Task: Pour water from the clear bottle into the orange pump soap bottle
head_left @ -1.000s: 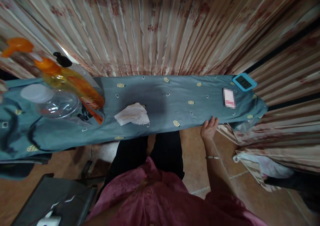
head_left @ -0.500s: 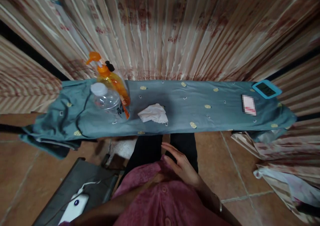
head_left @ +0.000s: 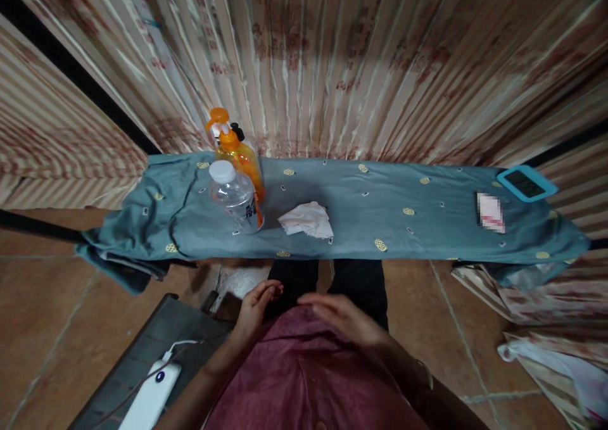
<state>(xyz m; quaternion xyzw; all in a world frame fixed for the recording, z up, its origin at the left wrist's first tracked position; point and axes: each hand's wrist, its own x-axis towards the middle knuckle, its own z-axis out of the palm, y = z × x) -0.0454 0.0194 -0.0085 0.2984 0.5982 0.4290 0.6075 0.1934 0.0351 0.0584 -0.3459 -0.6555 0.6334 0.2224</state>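
In the head view, my left hand [head_left: 258,303] is in front of my lap with its fingers curled in, and I see nothing in them. My right hand [head_left: 339,316] rests near the front of my pink shirt, fingers stretched out and holding nothing. Both stay below the near edge of a narrow table with a green cloth [head_left: 349,221]. A crumpled white cloth [head_left: 308,220] lies on it, closest to my hands. Left of that stands a clear plastic bottle [head_left: 235,196] with a white cap, partly covering an orange pump bottle [head_left: 247,164] behind it.
At the table's right end lie a blue-framed device [head_left: 527,183] with a dark screen and a small blurred packet [head_left: 491,213]. A striped curtain [head_left: 308,69] hangs behind. To my lower left, a white power bank [head_left: 154,395] with a cable sits on a dark seat [head_left: 194,322].
My left hand has moved from against my shirt out to the left, above my lap. My right hand has shifted slightly. The view has turned, so the tabletop things appear farther right.
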